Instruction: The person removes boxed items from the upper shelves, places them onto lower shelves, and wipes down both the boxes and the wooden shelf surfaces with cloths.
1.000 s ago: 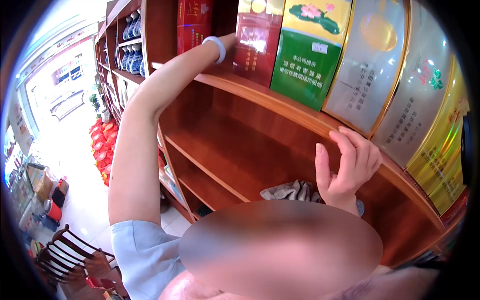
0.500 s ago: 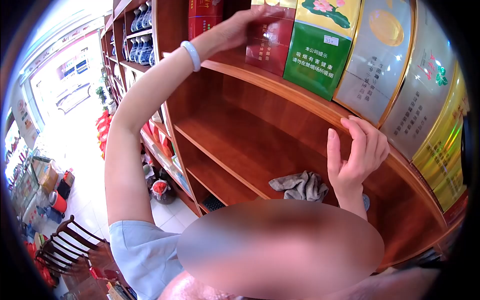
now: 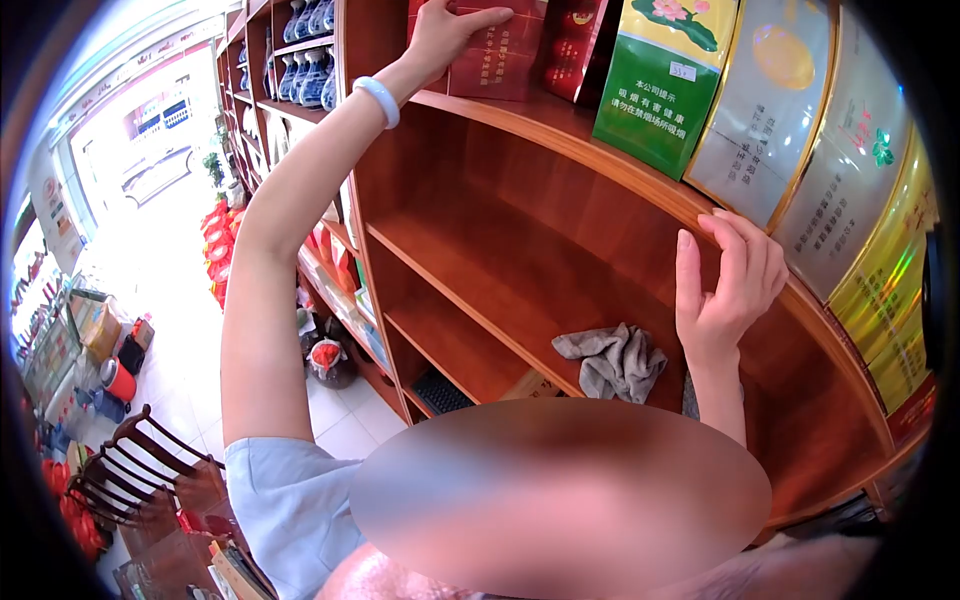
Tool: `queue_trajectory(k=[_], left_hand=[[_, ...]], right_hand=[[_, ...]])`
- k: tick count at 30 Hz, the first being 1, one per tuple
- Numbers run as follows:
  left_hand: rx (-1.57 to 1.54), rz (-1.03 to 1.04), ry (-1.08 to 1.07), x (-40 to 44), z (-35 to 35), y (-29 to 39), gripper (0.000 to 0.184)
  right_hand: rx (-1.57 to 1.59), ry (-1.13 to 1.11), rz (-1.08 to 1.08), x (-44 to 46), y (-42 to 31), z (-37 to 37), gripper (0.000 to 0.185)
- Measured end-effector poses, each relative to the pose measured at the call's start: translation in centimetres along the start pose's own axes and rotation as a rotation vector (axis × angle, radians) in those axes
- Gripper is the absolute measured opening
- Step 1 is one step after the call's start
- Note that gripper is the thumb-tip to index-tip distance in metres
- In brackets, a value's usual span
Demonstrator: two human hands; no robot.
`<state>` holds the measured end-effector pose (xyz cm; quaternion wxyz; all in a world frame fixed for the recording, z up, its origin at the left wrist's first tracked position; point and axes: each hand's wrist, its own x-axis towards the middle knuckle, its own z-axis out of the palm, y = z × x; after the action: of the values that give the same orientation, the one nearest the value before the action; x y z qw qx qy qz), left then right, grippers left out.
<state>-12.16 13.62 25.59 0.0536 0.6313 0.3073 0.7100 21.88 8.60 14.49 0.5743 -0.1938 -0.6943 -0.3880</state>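
Note:
My left hand (image 3: 446,42), with a pale bracelet (image 3: 377,102) at the wrist, grips a dark red cigarette carton (image 3: 498,58) on the upper shelf. Its thumb lies across the carton's front, while the other fingers are partly cut off at the top. Just right of that carton, another red carton (image 3: 573,50) stands further back. Beyond it are a green and yellow carton (image 3: 650,105) with a lotus picture and a silver carton (image 3: 755,130). My right hand (image 3: 735,270) holds nothing; its loosely bent fingers are at the shelf edge, thumb apart.
A grey cloth (image 3: 612,362) lies on a lower shelf of the wooden cabinet (image 3: 480,235). More silver and gold cartons (image 3: 885,300) line the upper right. Blue and white vases (image 3: 310,75) fill shelves at left. A dark wooden chair (image 3: 140,460) stands at lower left.
My left hand has moved left with the red carton, opening a space beside the green one and exposing another red carton behind. My right hand stays at the shelf edge.

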Motion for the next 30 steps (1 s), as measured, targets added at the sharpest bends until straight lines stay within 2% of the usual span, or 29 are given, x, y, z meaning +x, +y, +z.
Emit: queue_trajectory(k=[2, 3, 4, 6, 10, 11, 14, 15, 18, 19, 24, 26, 27, 28, 30], left_hand=[[0.495, 0.258, 0.246, 0.4, 0.3, -1.2, 0.048], [0.352, 0.208, 0.188, 0.5, 0.3, -1.3, 0.06], [0.354, 0.211, 0.183, 0.5, 0.5, -1.5, 0.06], [0.589, 0.204, 0.37, -0.1, 1.5, -1.2, 0.068], [0.777, 0.098, 0.401, -0.9, 3.2, 0.4, 0.071], [0.848, 0.329, 0.377, -1.9, 3.8, 0.5, 0.068], [0.764, 0.307, 0.367, -1.8, 4.1, 2.3, 0.064], [0.751, 0.311, 0.44, -2.7, 3.8, 2.4, 0.062], [0.609, 0.422, 0.489, -4.1, 3.2, 2.8, 0.061], [0.658, 0.502, 0.531, -4.0, 2.8, 1.8, 0.063], [0.663, 0.538, 0.473, -3.7, 0.9, 3.4, 0.067], [0.612, 0.702, 0.511, -3.9, 0.5, 4.7, 0.063], [0.619, 0.651, 0.55, -4.8, 0.0, 5.5, 0.06], [0.59, 0.647, 0.493, -5.6, 0.0, 6.0, 0.056], [0.166, 0.531, 0.3, -10.7, -0.4, 8.5, 0.051]], right_hand=[[0.018, 0.006, 0.002, -0.1, 0.1, 0.0, 0.017], [0.027, 0.014, 0.005, -0.1, 0.0, 0.0, 0.017], [0.038, 0.022, 0.009, -0.1, 0.0, 0.1, 0.017], [0.038, 0.034, 0.007, -0.3, 0.1, 0.2, 0.016], [0.027, 0.059, 0.008, -0.4, 0.2, 0.4, 0.014], [0.014, 0.077, -0.006, -0.4, 0.2, 0.5, 0.013], [0.004, 0.076, -0.001, -0.3, 0.2, 0.5, 0.013], [0.017, 0.094, -0.012, -0.3, 0.3, 0.6, 0.013], [0.009, 0.078, -0.04, -0.4, 0.5, 0.5, 0.013], [-0.005, 0.082, -0.059, -0.4, 0.6, 0.5, 0.016], [-0.068, 0.095, -0.053, -0.1, 0.1, 0.6, 0.026], [-0.085, 0.045, -0.019, 0.6, -0.4, 0.5, 0.028], [-0.074, 0.036, -0.02, 0.7, -0.6, 0.2, 0.028], [-0.06, -0.015, 0.003, 0.7, -0.7, 0.0, 0.026], [-0.035, -0.088, 0.033, 0.2, -0.6, -0.4, 0.024]])
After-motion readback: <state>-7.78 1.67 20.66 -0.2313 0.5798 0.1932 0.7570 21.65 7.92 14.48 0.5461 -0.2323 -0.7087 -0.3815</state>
